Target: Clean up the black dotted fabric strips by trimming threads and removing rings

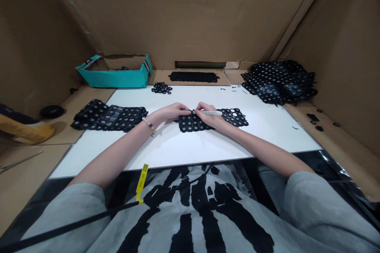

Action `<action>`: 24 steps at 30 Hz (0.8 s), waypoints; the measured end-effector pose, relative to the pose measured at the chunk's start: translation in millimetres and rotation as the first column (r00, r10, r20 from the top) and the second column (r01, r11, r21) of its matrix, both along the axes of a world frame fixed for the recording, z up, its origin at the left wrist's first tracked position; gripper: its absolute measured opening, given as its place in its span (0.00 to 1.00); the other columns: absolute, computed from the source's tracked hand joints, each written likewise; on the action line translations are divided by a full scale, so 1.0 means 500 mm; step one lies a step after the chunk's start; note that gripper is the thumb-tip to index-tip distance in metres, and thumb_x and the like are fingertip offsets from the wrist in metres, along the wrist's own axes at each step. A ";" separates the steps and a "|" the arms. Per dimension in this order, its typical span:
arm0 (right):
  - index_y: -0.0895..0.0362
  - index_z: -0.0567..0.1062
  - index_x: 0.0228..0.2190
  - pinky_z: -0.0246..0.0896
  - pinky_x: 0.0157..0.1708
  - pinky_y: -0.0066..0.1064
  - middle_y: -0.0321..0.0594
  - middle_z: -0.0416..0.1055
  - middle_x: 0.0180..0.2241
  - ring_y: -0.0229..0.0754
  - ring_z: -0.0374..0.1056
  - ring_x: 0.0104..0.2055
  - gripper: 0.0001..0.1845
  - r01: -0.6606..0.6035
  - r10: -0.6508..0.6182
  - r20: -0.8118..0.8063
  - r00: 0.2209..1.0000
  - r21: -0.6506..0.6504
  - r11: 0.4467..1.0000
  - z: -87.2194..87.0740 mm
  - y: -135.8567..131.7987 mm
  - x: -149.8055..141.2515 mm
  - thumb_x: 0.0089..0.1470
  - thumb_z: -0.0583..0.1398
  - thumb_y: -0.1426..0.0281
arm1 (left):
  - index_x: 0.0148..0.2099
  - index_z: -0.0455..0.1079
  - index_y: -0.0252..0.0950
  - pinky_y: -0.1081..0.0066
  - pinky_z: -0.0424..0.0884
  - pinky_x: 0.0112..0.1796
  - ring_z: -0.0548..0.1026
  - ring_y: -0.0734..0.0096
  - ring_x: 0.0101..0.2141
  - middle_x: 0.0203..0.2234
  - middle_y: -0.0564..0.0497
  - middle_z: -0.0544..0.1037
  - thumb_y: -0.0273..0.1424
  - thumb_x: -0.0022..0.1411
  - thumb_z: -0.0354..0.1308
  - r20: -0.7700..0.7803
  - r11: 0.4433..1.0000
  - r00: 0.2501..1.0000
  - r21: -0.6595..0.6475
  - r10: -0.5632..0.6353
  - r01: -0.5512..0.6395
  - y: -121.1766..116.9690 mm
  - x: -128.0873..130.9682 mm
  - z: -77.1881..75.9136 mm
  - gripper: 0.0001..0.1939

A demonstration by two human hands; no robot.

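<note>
Grey T-shirt with a black print (pixel 190 213) is filling the bottom of my view, and a yellow tag (pixel 141 182) is hanging from a black cord (pixel 89 215) across it. Cardboard walls (pixel 178 12) are closing in the space ahead, and my white-topped desk (pixel 166 146) is spreading out beneath my forearms. A heap of perforated black sheets (pixel 279 81) is sitting at my 1 o'clock, a folded stack of the same sheets (pixel 108 115) is lying at 10 o'clock, and a teal box (pixel 113 74) is standing beyond it at 11 o'clock.

Directly ahead at 12 o'clock, one black perforated sheet (pixel 190 123) is lying on the desk under my hands, its long axis running from 9 to 3 o'clock. My right hand (pixel 209 116) is closing narrowly around a white marker (pixel 215 113), whose tip is pointing toward 9 o'clock, into the sheet's upper edge. My left hand (pixel 173 110) is narrowing to a pinch beside that tip, though I cannot tell whether it is gripping the sheet. I am judging that a slip of the marker could streak the wrong spot, and that pulling too hard could tear the sheet. Loose black rings (pixel 162 88) are sitting nearby, where a careless elbow could scatter them.
</note>
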State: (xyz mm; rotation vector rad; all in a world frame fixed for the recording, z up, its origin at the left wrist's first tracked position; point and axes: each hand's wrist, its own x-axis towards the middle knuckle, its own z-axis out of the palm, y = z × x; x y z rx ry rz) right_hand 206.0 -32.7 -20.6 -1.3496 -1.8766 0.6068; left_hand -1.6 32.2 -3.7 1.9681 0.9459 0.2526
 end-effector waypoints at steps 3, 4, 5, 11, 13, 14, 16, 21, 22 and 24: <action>0.55 0.71 0.26 0.57 0.34 0.30 0.34 0.72 0.27 0.40 0.66 0.32 0.09 -0.015 0.013 -0.060 0.998 -0.038 0.999 0.004 0.006 0.010 0.53 0.57 0.63 | 0.41 0.74 0.36 0.67 0.65 0.38 0.71 0.63 0.36 0.35 0.49 0.77 0.46 0.49 0.65 0.001 0.989 1.000 0.143 -0.028 0.028 -0.005 0.005 0.003 0.22; 0.55 0.71 0.26 0.57 0.34 0.30 0.34 0.71 0.25 0.39 0.66 0.30 0.09 -0.028 0.021 -0.087 0.996 -0.072 0.997 0.006 0.008 0.014 0.53 0.57 0.63 | 0.41 0.73 0.36 0.67 0.65 0.41 0.72 0.61 0.39 0.37 0.49 0.77 0.44 0.47 0.66 0.001 0.982 1.000 0.189 -0.031 0.030 -0.006 0.007 0.002 0.22; 0.55 0.70 0.25 0.57 0.33 0.30 0.33 0.70 0.22 0.39 0.65 0.28 0.10 -0.042 0.030 -0.113 0.993 -0.112 0.993 0.008 0.010 0.017 0.52 0.58 0.63 | 0.41 0.72 0.37 0.67 0.65 0.43 0.72 0.60 0.41 0.38 0.49 0.77 0.43 0.45 0.67 -0.001 0.974 1.000 0.226 -0.029 0.028 -0.007 0.008 0.001 0.22; 0.56 0.73 0.24 0.58 0.33 0.30 0.35 0.73 0.24 0.38 0.66 0.28 0.09 -0.074 0.053 -0.123 0.991 -0.179 0.981 0.018 0.004 0.021 0.50 0.58 0.64 | 0.45 0.70 0.37 0.66 0.64 0.45 0.72 0.59 0.42 0.41 0.49 0.76 0.41 0.49 0.64 -0.014 0.963 1.000 0.268 -0.006 0.009 -0.008 0.008 -0.004 0.22; 0.56 0.74 0.25 0.59 0.34 0.30 0.36 0.75 0.28 0.38 0.67 0.30 0.09 -0.078 0.061 -0.109 0.992 -0.153 0.985 0.018 0.002 0.018 0.50 0.59 0.64 | 0.47 0.70 0.37 0.67 0.64 0.45 0.71 0.60 0.42 0.42 0.48 0.76 0.41 0.49 0.64 -0.003 0.969 1.000 0.249 -0.002 0.003 -0.009 0.007 -0.004 0.23; 0.56 0.74 0.24 0.59 0.34 0.30 0.37 0.75 0.29 0.38 0.67 0.30 0.09 -0.078 0.063 -0.107 0.992 -0.146 0.986 0.017 0.002 0.018 0.50 0.59 0.65 | 0.47 0.70 0.37 0.67 0.64 0.44 0.71 0.60 0.42 0.43 0.48 0.76 0.41 0.49 0.65 0.007 0.972 1.000 0.236 0.001 -0.003 -0.009 0.007 -0.004 0.24; 0.56 0.74 0.24 0.59 0.33 0.30 0.37 0.75 0.29 0.38 0.67 0.29 0.09 -0.077 0.061 -0.110 0.992 -0.150 0.986 0.015 0.004 0.018 0.50 0.58 0.65 | 0.47 0.69 0.36 0.67 0.64 0.43 0.71 0.61 0.41 0.42 0.48 0.75 0.40 0.48 0.65 0.031 0.978 0.999 0.209 0.012 -0.018 -0.012 0.008 -0.003 0.24; 0.56 0.74 0.24 0.59 0.32 0.29 0.37 0.75 0.29 0.37 0.66 0.27 0.09 -0.072 0.051 -0.129 0.990 -0.165 0.984 0.011 0.010 0.023 0.50 0.58 0.65 | 0.47 0.70 0.36 0.67 0.64 0.41 0.70 0.64 0.38 0.40 0.49 0.75 0.39 0.46 0.66 0.076 0.985 0.996 0.161 0.050 -0.062 -0.017 0.012 -0.001 0.25; 0.56 0.74 0.24 0.59 0.33 0.29 0.37 0.75 0.29 0.37 0.66 0.27 0.09 -0.075 0.052 -0.132 0.990 -0.171 0.982 0.011 0.011 0.023 0.50 0.58 0.65 | 0.46 0.70 0.36 0.67 0.64 0.41 0.70 0.64 0.37 0.39 0.50 0.75 0.39 0.46 0.66 0.081 0.985 0.995 0.158 0.058 -0.070 -0.018 0.012 -0.002 0.25; 0.56 0.74 0.24 0.59 0.33 0.29 0.37 0.75 0.29 0.37 0.66 0.28 0.09 -0.080 0.058 -0.128 0.990 -0.170 0.982 0.009 0.011 0.023 0.50 0.59 0.64 | 0.46 0.70 0.36 0.68 0.64 0.39 0.69 0.65 0.35 0.37 0.51 0.74 0.39 0.44 0.67 0.095 0.986 0.992 0.138 0.081 -0.093 -0.019 0.014 -0.004 0.26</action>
